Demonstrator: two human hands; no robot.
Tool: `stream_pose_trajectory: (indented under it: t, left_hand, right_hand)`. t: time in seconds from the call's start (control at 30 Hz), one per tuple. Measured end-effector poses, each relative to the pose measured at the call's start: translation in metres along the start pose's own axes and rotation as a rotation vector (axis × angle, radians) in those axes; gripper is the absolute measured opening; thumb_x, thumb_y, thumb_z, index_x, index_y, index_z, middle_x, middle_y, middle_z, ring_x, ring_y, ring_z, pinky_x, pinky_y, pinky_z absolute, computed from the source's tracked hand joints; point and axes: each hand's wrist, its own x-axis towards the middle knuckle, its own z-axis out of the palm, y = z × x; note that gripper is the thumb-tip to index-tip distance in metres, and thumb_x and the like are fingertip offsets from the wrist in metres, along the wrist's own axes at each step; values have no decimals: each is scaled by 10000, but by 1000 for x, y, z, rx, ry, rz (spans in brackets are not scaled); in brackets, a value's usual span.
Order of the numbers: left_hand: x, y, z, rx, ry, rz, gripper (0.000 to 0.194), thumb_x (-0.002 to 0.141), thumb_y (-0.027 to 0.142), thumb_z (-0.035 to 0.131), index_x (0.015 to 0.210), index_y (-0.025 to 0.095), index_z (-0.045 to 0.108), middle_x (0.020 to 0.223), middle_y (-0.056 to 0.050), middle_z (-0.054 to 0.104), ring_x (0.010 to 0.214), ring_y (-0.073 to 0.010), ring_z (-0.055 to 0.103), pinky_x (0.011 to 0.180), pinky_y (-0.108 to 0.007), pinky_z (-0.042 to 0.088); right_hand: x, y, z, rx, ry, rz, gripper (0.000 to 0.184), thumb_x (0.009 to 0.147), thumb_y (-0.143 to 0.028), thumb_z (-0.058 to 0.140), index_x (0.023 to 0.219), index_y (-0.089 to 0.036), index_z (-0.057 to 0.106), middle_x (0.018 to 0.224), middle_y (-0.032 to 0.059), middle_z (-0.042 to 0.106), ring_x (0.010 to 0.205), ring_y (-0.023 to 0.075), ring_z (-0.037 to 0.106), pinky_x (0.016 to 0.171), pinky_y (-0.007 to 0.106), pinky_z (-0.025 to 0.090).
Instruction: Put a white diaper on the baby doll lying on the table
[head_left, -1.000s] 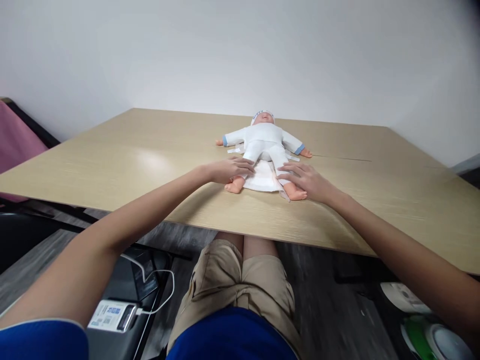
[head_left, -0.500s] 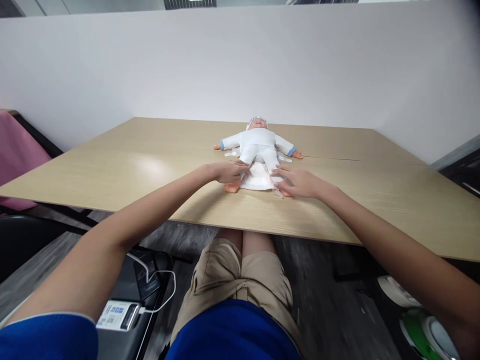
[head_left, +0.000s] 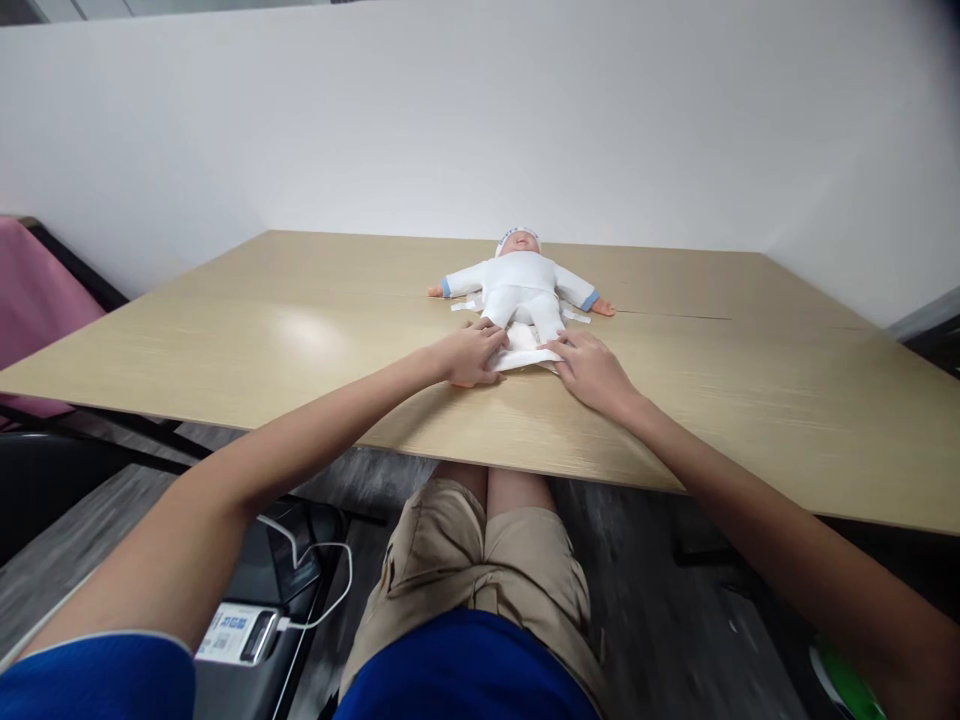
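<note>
A baby doll (head_left: 525, 283) in a white suit and a cap lies on its back on the wooden table (head_left: 300, 330), arms spread. A white diaper (head_left: 523, 357) lies flat under its legs. My left hand (head_left: 472, 353) is curled over the doll's leg on the left, and the foot is hidden beneath it. My right hand (head_left: 589, 368) covers the other lower leg and foot, fingertips at the diaper's edge. Both hands rest low on the table top.
A white wall runs behind the table. A pink chair back (head_left: 37, 300) stands at the far left. Below the table's near edge, a phone on a white cable (head_left: 232, 632) lies on a dark seat beside my knees (head_left: 480, 560).
Both hands have closed in over the doll's lower legs, so its feet no longer show. The diaper's visible part between the legs has shrunk. The camera has shifted slightly.
</note>
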Motion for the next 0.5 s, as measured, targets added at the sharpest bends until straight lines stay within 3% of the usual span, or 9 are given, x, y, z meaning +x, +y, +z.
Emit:
stream_pose_trajectory:
  t: [0.17, 0.3, 0.4, 0.5]
  left_hand:
    - [8, 0, -2, -38, 104, -90, 325, 951, 344, 621, 1197, 141, 689, 1235, -209, 757, 1294, -406, 593, 1046, -498, 477]
    - [21, -19, -15, -251, 267, -200, 277, 1037, 419, 511, 1061, 195, 673, 1010, -122, 746, 1001, -316, 658, 890, -429, 496]
    - [36, -42, -25, -416, 371, -212, 319, 1052, 471, 494, 922, 212, 627, 949, -76, 724, 917, -260, 645, 869, -390, 491]
    - [57, -66, -32, -543, 431, -228, 326, 1035, 498, 540, 958, 201, 652, 1059, -74, 754, 1028, -261, 664, 958, -376, 503]
  right_hand:
    - [13, 9, -2, 136, 79, 84, 330, 1088, -282, 457, 1127, -213, 777, 1101, 161, 777, 1079, 383, 676, 915, 495, 556]
    - [31, 20, -2, 257, 161, 172, 298, 1092, -363, 471, 999, -241, 727, 961, 110, 753, 925, 330, 681, 835, 447, 546]
    - [52, 32, 0, 327, 252, 199, 301, 1082, -421, 499, 948, -252, 708, 993, 100, 731, 949, 311, 699, 897, 450, 559]
    - [81, 48, 4, 364, 328, 246, 331, 1070, -474, 506, 999, -250, 740, 1121, 119, 743, 1088, 328, 716, 1004, 478, 554]
